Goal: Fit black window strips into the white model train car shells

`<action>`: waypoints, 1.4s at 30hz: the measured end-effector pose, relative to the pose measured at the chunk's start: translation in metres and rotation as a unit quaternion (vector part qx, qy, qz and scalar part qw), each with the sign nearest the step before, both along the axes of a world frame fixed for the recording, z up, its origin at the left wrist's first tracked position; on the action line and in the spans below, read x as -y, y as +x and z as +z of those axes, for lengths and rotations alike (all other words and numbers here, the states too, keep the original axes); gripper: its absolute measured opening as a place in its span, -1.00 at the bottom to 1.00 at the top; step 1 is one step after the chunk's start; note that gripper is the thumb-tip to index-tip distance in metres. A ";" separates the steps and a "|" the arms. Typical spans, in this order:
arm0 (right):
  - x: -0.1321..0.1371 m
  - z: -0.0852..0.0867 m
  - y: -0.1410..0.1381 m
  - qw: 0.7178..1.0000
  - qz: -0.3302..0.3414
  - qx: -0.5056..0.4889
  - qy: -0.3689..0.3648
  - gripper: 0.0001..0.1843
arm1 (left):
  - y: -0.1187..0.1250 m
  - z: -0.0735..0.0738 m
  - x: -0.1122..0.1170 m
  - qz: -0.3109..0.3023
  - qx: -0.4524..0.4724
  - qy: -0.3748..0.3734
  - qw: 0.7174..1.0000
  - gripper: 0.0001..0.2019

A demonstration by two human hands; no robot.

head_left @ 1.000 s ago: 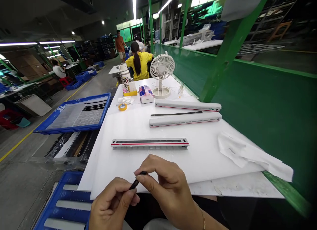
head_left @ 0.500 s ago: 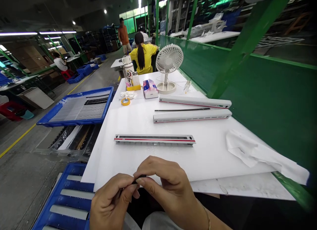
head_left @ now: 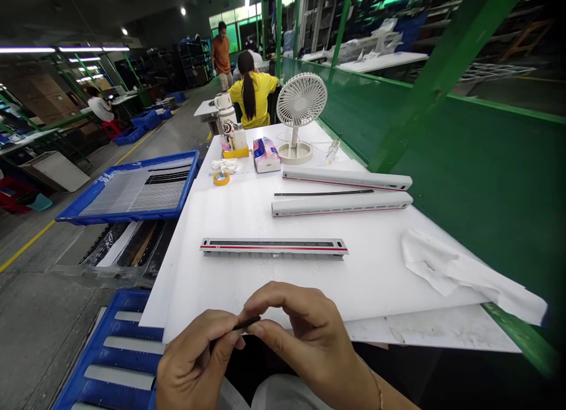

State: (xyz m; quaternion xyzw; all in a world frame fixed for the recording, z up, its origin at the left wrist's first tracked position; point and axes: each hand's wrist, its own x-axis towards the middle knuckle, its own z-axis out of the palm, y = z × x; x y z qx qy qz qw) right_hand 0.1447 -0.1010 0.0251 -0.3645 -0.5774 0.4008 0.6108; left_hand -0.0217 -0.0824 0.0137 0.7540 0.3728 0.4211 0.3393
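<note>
A thin black strip (head_left: pixel 246 323) is pinched between my two hands at the table's front edge; most of its length is hidden by the fingers. My left hand (head_left: pixel 198 354) closes thumb and forefinger on one end. On the other end, my right hand (head_left: pixel 305 339) grips with thumb and fingertips. Just beyond the hands lies a model train car shell (head_left: pixel 274 246), silver with a red stripe and a dark window band. Farther back are two more shells, one behind (head_left: pixel 347 178) and one in front (head_left: pixel 342 204), with a long dark strip (head_left: pixel 323 192) between them.
A white fan (head_left: pixel 302 101), tissue pack (head_left: pixel 266 155), yellow tape roll (head_left: pixel 221 178) and flask (head_left: pixel 227 124) stand at the back. A white cloth (head_left: pixel 442 265) lies right. Blue trays (head_left: pixel 183 201) with strips and shells (head_left: pixel 119 376) sit left. Co-workers are beyond.
The view has shifted slightly. More of the black strip shows between my fingertips, and my right thumb has moved a little to the right. Both hands keep hold of it.
</note>
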 end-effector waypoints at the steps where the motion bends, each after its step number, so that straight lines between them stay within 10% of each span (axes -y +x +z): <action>1: 0.000 -0.001 0.002 1.000 0.011 -0.007 -0.006 -0.88 | -0.001 0.001 0.000 0.002 -0.014 0.018 1.000 -0.81; 22: 0.000 -0.009 0.009 0.984 0.109 -0.115 -0.081 -0.85 | -0.003 0.025 0.008 0.011 -0.175 0.181 0.968 -0.84; 35: 0.002 -0.019 0.005 0.996 0.055 -0.058 -0.046 -0.90 | -0.001 0.024 0.000 -0.044 -0.129 0.032 0.990 -0.88; 42: -0.002 -0.021 0.008 0.997 0.052 -0.050 -0.042 -0.86 | 0.004 0.022 0.001 -0.012 -0.125 0.110 0.986 -0.82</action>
